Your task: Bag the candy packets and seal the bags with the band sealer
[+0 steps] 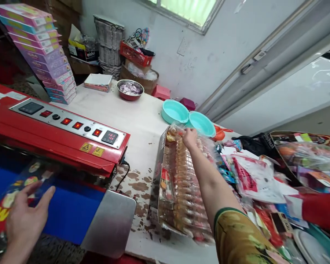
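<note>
My left hand [29, 216] is wide, by the colourful, flat plastic pack [9, 200]. My right hand [190, 138] is at the long cardboard box's [156, 176] far end, grip unclear.

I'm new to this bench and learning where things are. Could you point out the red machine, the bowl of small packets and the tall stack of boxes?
Red machine [44, 129]: head view, front cover below the panel.
Bowl [129, 97]: head view, outer wall.
Stack of boxes [53, 66]: head view, mid-stack.

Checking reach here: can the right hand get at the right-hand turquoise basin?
Probably yes: the right hand is close to the basin's near side, with only clear plastic packaging between.
</note>
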A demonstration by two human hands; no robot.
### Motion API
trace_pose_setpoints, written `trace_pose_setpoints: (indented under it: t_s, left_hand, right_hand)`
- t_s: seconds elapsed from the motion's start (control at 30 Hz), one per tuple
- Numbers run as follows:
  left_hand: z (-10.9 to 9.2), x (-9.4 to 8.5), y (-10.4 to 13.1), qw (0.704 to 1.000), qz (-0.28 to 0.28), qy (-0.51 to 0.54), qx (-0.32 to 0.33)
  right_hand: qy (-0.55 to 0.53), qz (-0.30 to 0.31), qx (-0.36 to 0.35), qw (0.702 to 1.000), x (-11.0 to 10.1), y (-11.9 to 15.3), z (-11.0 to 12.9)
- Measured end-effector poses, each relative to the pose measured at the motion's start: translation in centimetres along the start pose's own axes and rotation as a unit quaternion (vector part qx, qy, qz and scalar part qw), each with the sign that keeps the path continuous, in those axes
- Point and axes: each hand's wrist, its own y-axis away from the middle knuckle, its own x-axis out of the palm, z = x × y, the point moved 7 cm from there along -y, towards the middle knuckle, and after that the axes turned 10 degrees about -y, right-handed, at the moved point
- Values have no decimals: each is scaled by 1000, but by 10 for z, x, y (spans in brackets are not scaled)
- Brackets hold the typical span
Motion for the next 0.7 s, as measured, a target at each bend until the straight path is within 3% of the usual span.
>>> trace_pose_setpoints:
  t_s: [0.07, 0.2, 0.27, 0.33, 0.43, 0.53, 0.6, 0.7]
  left_hand:
    - [-3, 6, 20, 999, 9, 16, 27]
    - [-25, 16, 51, 983, -16, 61, 170]
    - [-40, 22, 66, 971, -1, 89, 220]
    - [-59, 25, 84, 960, 21, 120, 253]
    - [-98, 27, 114, 934, 80, 181, 298]
    - [-143, 23, 138, 899, 150, 247, 329]
    - [-171, 18, 145, 878, 197, 298, 319]
    - [-204, 11, 145, 824, 288, 409, 267]
  right_hand:
    - [-15, 16, -2, 1000, 4, -11, -10]
    - [-61, 27, -35, 997, -4, -9, -6]
    - [-111, 29, -76, 990, -21, -2, 7]
    - [-187, 21, -126, 974, -50, 12, 26]
    - [-309, -6, -177, 934, -111, 46, 58]
    - [-387, -16, -161, 908, -160, 93, 91]
    - [-432, 43, -140, 890, -166, 128, 114]
    - [-501, 182, -85, 842, -139, 179, 144]
